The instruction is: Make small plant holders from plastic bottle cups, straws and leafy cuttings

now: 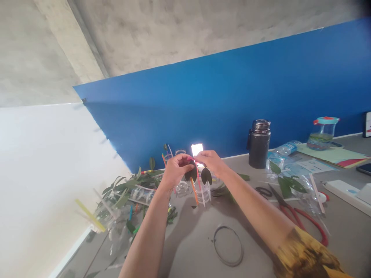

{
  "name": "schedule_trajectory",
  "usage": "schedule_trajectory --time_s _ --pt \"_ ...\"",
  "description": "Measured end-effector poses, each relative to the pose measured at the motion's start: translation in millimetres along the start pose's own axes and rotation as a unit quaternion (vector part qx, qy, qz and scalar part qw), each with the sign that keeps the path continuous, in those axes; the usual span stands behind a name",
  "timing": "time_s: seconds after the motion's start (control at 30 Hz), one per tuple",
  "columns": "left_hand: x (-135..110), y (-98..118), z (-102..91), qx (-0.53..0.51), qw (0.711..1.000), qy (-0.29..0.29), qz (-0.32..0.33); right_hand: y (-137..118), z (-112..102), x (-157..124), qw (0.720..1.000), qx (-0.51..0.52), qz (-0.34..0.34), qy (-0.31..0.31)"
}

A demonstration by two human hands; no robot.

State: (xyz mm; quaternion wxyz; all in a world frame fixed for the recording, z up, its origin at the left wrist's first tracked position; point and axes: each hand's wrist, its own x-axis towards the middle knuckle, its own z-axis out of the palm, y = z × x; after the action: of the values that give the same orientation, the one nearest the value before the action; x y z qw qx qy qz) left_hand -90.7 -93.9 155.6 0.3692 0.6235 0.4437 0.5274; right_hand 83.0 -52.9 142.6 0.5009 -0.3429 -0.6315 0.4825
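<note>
Head view: showing, well left of the left hand, a yellow straw (pixel 90 215) slanting upward beside crumpled clear plastic. Spreading closer to that hand, a pile of green leaves (pixel 123 191) with straws and clear plastic mixed in, and a short blue straw (pixel 131 212) standing out near the left forearm. Pinching with the left hand (pixel 179 169) at the top of a pink straw (pixel 198 179), and meeting the right hand (pixel 209 160) there, fingertips together and bent around the same small spot; cannot tell which fingertips are bearing the grip. Hanging just under the left fingers, a dark leaf (pixel 190 173), with an orange straw (pixel 194 192) slanting down below. Glowing behind the joined fingertips, a lit phone screen (pixel 197 148). Standing below the hands, a clear plastic container (pixel 206 190), and showing just under the right hand, a second dark leaf (pixel 206 176). Lying nearer the wearer, between the forearms, a wire ring (pixel 232 265). Standing beyond and right of the right hand, a black flask (pixel 259 148). Lying farther right, loose leaves (pixel 285 187) and, just beside the right forearm, red-handled scissors (pixel 300 218). Standing far right of both hands, a jug (pixel 322 136) with a turquoise lid.
</note>
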Motion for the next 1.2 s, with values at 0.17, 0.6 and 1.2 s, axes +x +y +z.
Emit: schedule_trajectory --time_s 0.17,0.6,1.2 --pt "-0.6 0.7 1.1 -0.009 1.0 0.006 -0.011 1.7 0.8 -0.1 1.0 0.006 0.0 -0.001" --pt "-0.8 2.1 3.5 -0.024 1.0 0.005 -0.018 -13.6 -21.7 -3.2 0.986 -0.124 -0.105 -0.035" --pt "2.1 -2.3 3.3 -0.018 1.0 0.005 -0.008 -8.2 -17.5 -2.5 0.967 -0.196 -0.152 -0.059"
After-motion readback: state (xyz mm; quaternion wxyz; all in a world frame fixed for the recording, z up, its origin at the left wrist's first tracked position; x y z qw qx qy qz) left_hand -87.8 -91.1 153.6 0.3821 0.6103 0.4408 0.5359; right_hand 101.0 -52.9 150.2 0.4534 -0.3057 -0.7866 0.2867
